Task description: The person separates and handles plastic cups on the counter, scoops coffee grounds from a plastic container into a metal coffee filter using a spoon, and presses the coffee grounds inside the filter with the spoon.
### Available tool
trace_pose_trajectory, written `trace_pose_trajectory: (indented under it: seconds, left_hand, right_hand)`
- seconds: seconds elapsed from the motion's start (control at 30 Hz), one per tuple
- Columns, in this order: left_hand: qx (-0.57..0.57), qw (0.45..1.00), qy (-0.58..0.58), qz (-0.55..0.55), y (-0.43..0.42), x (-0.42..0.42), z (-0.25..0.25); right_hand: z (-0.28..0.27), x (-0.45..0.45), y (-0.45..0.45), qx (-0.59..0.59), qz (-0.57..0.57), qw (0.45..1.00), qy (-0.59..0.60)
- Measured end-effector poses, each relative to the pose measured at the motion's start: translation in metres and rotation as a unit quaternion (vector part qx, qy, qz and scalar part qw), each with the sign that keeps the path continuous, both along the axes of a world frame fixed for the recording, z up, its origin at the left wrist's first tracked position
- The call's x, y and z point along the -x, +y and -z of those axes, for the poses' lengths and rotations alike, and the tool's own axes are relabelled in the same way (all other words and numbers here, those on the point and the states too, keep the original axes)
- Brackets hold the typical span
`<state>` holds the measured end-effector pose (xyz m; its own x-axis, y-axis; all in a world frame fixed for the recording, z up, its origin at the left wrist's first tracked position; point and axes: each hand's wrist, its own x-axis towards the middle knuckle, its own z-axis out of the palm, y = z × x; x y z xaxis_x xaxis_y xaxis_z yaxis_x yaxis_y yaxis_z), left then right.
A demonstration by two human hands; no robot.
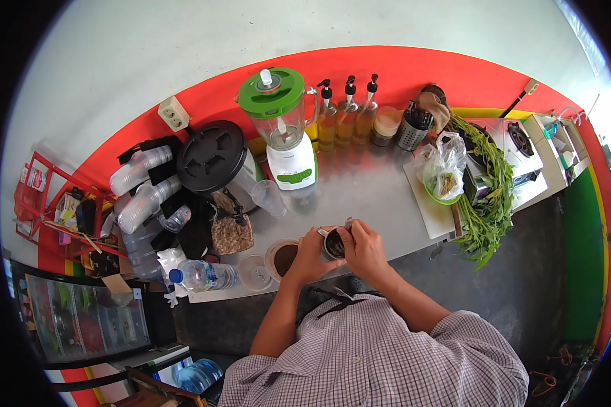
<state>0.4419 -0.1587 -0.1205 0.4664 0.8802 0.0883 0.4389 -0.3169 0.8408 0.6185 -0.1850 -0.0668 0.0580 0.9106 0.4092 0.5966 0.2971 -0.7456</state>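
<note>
Close to the counter's front edge, my left hand (310, 258) is wrapped round a small cup (333, 245) with dark contents. My right hand (365, 251) is closed at the cup's right side, its thumb over the rim. A small shiny piece shows by its fingertips, too small to name. Left of my left hand stands a clear tub of brown powder (285, 258). Beside that tub is a clear round container (254, 273), and a water bottle with a blue cap (207, 275) lies farther left.
A blender with a green lid (278, 129) stands at the back, near several pump bottles (347, 119). A black-lidded bin (214, 157) and a clear plastic cup (269, 197) are to the left. Leafy greens (485, 203) and a plastic bag (444, 163) lie right, before a stove (519, 146).
</note>
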Motion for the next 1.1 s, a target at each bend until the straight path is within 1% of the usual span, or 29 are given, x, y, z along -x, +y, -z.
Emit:
trace_pose_trajectory:
  seconds: [0.03,0.1,0.2,0.3,0.4,0.47,0.57,0.7,0.8,0.87,0.9,0.97,1.07,1.1]
  left_hand:
    - [0.022,1.000,-0.004,-0.002,0.001,0.000,0.000]
    - [0.026,1.000,-0.005,-0.001,0.002,-0.001,0.000]
    - [0.025,1.000,0.006,0.001,0.002,-0.003,-0.001]
    - [0.014,1.000,0.014,-0.002,0.000,-0.002,-0.003]
    - [0.007,1.000,0.006,-0.003,-0.001,-0.002,-0.003]
    - [0.005,1.000,0.003,-0.001,-0.002,-0.001,-0.001]
    - [-0.012,1.000,0.009,-0.005,-0.001,-0.001,0.005]
    - [-0.008,1.000,0.008,-0.011,0.003,-0.004,0.003]
    - [-0.010,1.000,0.016,-0.015,0.003,-0.005,-0.001]
    - [-0.006,0.999,0.027,-0.020,0.002,-0.004,-0.001]
    - [0.007,1.000,0.011,-0.017,0.003,-0.004,-0.001]
    - [0.022,1.000,-0.008,-0.018,0.004,-0.002,0.002]
    - [0.024,0.999,-0.027,-0.024,0.005,0.001,0.011]
    - [0.044,0.998,-0.037,-0.023,0.006,0.002,0.008]
  right_hand:
    - [0.001,0.001,0.003,-0.008,0.000,1.000,0.016]
    - [0.006,0.000,0.009,-0.015,0.003,0.999,0.033]
    - [0.013,-0.006,0.013,-0.002,0.005,1.000,0.020]
    - [0.007,-0.008,0.007,-0.031,-0.028,0.999,0.005]
    - [-0.002,-0.004,-0.002,-0.014,-0.009,1.000,0.007]
    - [-0.002,0.000,-0.004,0.007,0.003,1.000,-0.025]
    - [0.003,0.004,0.003,0.010,0.021,0.999,-0.028]
    - [0.008,0.006,0.025,-0.040,0.036,0.998,-0.015]
    - [0.007,0.004,0.031,-0.051,0.026,0.998,-0.004]
    - [0.005,-0.001,0.024,-0.048,-0.002,0.999,0.000]
    - [0.004,-0.005,0.018,-0.049,-0.005,0.999,-0.001]
    - [0.002,-0.016,0.005,-0.011,-0.032,0.999,0.030]
    - [-0.001,-0.029,-0.013,-0.012,-0.072,0.997,0.038]
    - [-0.004,-0.030,-0.018,-0.009,-0.082,0.996,0.035]
